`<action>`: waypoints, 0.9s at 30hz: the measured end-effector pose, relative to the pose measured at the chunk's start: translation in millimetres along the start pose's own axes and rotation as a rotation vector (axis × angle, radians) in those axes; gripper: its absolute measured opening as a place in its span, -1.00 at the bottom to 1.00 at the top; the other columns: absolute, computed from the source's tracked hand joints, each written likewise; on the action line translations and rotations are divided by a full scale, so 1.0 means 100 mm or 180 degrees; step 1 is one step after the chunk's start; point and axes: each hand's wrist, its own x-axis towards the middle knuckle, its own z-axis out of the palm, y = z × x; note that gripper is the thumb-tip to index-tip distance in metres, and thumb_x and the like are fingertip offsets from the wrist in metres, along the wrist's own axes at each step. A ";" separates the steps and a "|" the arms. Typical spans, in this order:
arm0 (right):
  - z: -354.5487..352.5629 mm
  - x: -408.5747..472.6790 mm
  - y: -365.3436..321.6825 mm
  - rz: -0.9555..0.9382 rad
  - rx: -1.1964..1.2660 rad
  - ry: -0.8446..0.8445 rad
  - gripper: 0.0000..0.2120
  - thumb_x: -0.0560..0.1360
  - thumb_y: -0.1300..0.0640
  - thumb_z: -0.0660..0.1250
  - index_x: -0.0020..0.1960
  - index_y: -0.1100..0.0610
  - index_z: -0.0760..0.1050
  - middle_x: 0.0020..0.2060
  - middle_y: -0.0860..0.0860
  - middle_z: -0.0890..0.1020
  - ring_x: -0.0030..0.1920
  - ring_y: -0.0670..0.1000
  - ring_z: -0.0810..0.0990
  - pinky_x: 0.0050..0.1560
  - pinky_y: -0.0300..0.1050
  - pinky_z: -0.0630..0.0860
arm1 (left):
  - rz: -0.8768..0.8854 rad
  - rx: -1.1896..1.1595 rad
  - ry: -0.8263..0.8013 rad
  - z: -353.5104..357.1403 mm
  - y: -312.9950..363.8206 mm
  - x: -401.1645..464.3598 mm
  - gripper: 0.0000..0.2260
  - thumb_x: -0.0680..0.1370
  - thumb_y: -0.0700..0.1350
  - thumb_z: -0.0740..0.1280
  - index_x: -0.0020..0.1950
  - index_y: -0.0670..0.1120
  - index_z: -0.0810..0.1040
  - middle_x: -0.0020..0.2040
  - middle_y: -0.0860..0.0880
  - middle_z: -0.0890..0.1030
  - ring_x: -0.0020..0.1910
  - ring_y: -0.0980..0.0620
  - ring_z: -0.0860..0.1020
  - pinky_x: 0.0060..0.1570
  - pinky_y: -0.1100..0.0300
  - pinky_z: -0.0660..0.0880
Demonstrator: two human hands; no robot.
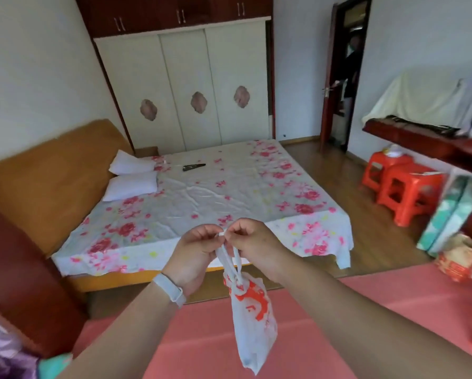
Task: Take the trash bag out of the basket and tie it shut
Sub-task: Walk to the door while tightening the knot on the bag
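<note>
A small white trash bag [252, 321] with orange-red print hangs in the air in front of me, over a pink surface. Its two handle strips run up from a knot at the bag's neck. My left hand [195, 254], with a pale wristband, pinches the strip ends from the left. My right hand [252, 243] pinches them from the right, fingertips of both hands touching at the top. No basket is in view.
A bed [207, 198] with a flowered sheet and two pillows lies ahead, a wardrobe [185, 86] behind it. Two red plastic stools [404, 187] stand on the wood floor at right. A person stands in the open doorway [348, 77]. A pink mat [393, 302] lies below my arms.
</note>
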 end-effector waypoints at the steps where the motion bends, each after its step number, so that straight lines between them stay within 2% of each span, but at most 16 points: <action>1: -0.22 0.01 0.04 0.0009 -0.0010 0.0139 -0.87 0.53 0.17 0.35 -0.20 0.08 0.55 -0.26 0.03 0.64 -0.16 0.05 0.62 0.14 0.23 0.59 | -0.0052 -0.0076 -0.0111 0.21 -0.03 0.13 -0.91 0.49 -0.40 0.27 -0.03 -0.30 0.51 -0.17 -0.25 0.54 -0.25 -0.13 0.58 -0.18 0.13 0.54; 3: -0.65 0.02 0.15 0.0040 -0.0045 0.0405 -0.85 0.52 0.19 0.38 -0.22 0.08 0.53 -0.33 -0.03 0.59 -0.25 -0.05 0.56 -0.04 0.05 0.60 | -0.0140 -0.0185 -0.0330 0.62 -0.07 0.37 -0.87 0.50 -0.43 0.24 -0.04 -0.26 0.51 -0.19 -0.20 0.54 -0.27 -0.08 0.57 -0.23 0.17 0.54; 5: -1.06 0.02 0.29 0.0123 -0.0189 0.0642 -0.83 0.47 0.26 0.39 -0.25 0.09 0.48 -0.39 -0.05 0.50 -0.35 -0.09 0.46 -0.25 -0.10 0.46 | -0.0238 -0.0223 -0.0469 1.02 -0.11 0.61 -0.84 0.48 -0.43 0.25 -0.05 -0.21 0.52 -0.26 -0.18 0.54 -0.29 -0.07 0.53 -0.25 0.17 0.50; 6: -1.25 0.02 0.37 0.0198 -0.0244 0.0775 -0.82 0.45 0.29 0.38 -0.26 0.10 0.46 -0.39 -0.03 0.47 -0.35 -0.07 0.43 -0.26 -0.11 0.41 | -0.0279 -0.0220 -0.0490 1.21 -0.14 0.75 -0.82 0.48 -0.41 0.25 -0.03 -0.18 0.53 -0.30 -0.15 0.54 -0.29 -0.06 0.51 -0.23 0.15 0.46; 9: -1.76 0.08 0.63 0.0526 -0.0171 0.1177 -0.79 0.39 0.30 0.36 -0.33 0.04 0.46 -0.37 0.02 0.46 -0.31 0.01 0.43 -0.24 -0.06 0.40 | -0.0276 -0.0160 -0.0643 1.73 -0.20 1.20 -0.75 0.45 -0.37 0.27 0.05 -0.13 0.55 -0.37 -0.08 0.52 -0.32 -0.01 0.47 -0.18 0.13 0.39; 11: -2.06 0.18 0.77 0.0739 -0.0017 0.1363 -0.75 0.37 0.27 0.37 -0.42 -0.01 0.49 -0.43 -0.02 0.47 -0.37 0.01 0.42 -0.30 -0.09 0.36 | -0.0306 -0.0203 -0.0806 2.06 -0.26 1.53 -0.74 0.45 -0.36 0.27 0.08 -0.14 0.56 -0.35 -0.05 0.54 -0.34 0.02 0.47 -0.17 0.13 0.41; 13: -2.36 0.34 0.85 0.0816 0.0091 0.1520 -0.77 0.39 0.26 0.39 -0.40 0.02 0.55 -0.44 -0.01 0.51 -0.39 0.01 0.44 -0.31 -0.10 0.39 | -0.0370 -0.0243 -0.1059 2.35 -0.33 1.86 -0.74 0.46 -0.35 0.27 0.10 -0.17 0.57 -0.30 -0.06 0.55 -0.32 0.02 0.50 -0.16 0.12 0.43; 14: -2.51 0.43 0.88 0.0821 0.0133 0.1611 -0.83 0.42 0.27 0.39 -0.33 0.09 0.58 -0.40 0.04 0.54 -0.36 0.02 0.48 -0.28 -0.06 0.46 | -0.0409 -0.0250 -0.1223 2.48 -0.37 2.03 -0.75 0.44 -0.34 0.29 0.09 -0.17 0.58 -0.29 -0.07 0.55 -0.30 0.01 0.51 -0.15 0.12 0.44; 16: -2.79 0.63 0.90 0.0778 0.0260 0.1777 -0.91 0.48 0.28 0.39 -0.17 0.29 0.59 -0.30 0.13 0.59 -0.25 0.05 0.55 -0.06 0.07 0.60 | -0.0504 -0.0262 -0.1572 2.70 -0.42 2.35 -0.75 0.42 -0.32 0.30 0.06 -0.16 0.59 -0.33 -0.05 0.54 -0.33 0.03 0.52 -0.20 0.14 0.46; 17: -2.92 0.73 0.92 0.0760 0.0335 0.1837 -0.90 0.50 0.28 0.39 -0.13 0.34 0.59 -0.27 0.16 0.60 -0.22 0.07 0.58 0.05 0.10 0.61 | -0.0548 -0.0275 -0.1725 2.81 -0.43 2.51 -0.76 0.44 -0.35 0.28 0.05 -0.16 0.59 -0.35 -0.06 0.53 -0.36 0.05 0.53 -0.24 0.17 0.48; 19: -3.15 0.94 0.94 0.0823 0.0379 0.1933 -0.83 0.51 0.27 0.39 -0.08 0.42 0.57 -0.22 0.20 0.64 -0.17 0.11 0.62 0.14 0.14 0.60 | -0.0595 -0.0275 -0.1949 2.99 -0.44 2.82 -0.75 0.46 -0.41 0.25 0.04 -0.18 0.58 -0.35 -0.07 0.52 -0.39 0.07 0.53 -0.30 0.21 0.49; 21: -3.36 1.13 0.96 0.0841 0.0356 0.2026 -0.78 0.51 0.23 0.41 -0.06 0.44 0.57 -0.20 0.20 0.66 -0.14 0.12 0.64 0.12 0.08 0.62 | -0.0564 -0.0231 -0.2140 3.16 -0.44 3.14 -0.75 0.45 -0.42 0.27 0.04 -0.18 0.59 -0.31 -0.09 0.53 -0.33 0.04 0.54 -0.26 0.20 0.50; 23: -3.56 1.32 0.96 0.0808 0.0337 0.2126 -0.80 0.53 0.23 0.40 -0.06 0.41 0.58 -0.20 0.18 0.66 -0.15 0.08 0.64 0.02 -0.08 0.64 | -0.0532 -0.0205 -0.2261 3.34 -0.44 3.46 -0.76 0.43 -0.40 0.29 0.01 -0.17 0.60 -0.30 -0.11 0.53 -0.29 -0.02 0.53 -0.21 0.15 0.50; 25: -3.71 1.49 0.96 0.0844 0.0310 0.2149 -0.87 0.54 0.27 0.38 -0.10 0.35 0.58 -0.30 0.12 0.68 -0.27 0.00 0.66 -0.13 -0.22 0.63 | -0.0520 -0.0228 -0.2339 3.50 -0.43 3.70 -0.80 0.42 -0.36 0.30 -0.03 -0.16 0.61 -0.34 -0.13 0.51 -0.28 -0.07 0.50 -0.17 0.08 0.47; 26: -3.78 1.58 0.95 0.0852 0.0253 0.2179 -0.87 0.53 0.28 0.37 -0.14 0.35 0.57 -0.35 0.09 0.69 -0.33 -0.02 0.68 -0.17 -0.25 0.62 | -0.0519 -0.0254 -0.2364 3.59 -0.41 3.80 -0.82 0.43 -0.35 0.30 -0.05 -0.15 0.62 -0.35 -0.14 0.50 -0.28 -0.08 0.48 -0.15 0.05 0.45; 27: -3.84 1.68 0.95 0.0878 0.0162 0.2224 -0.86 0.53 0.28 0.37 -0.16 0.35 0.57 -0.36 0.08 0.71 -0.32 0.00 0.71 -0.14 -0.22 0.65 | -0.0510 -0.0263 -0.2386 3.68 -0.40 3.90 -0.83 0.45 -0.35 0.30 -0.08 -0.15 0.62 -0.34 -0.16 0.49 -0.28 -0.08 0.47 -0.15 0.04 0.44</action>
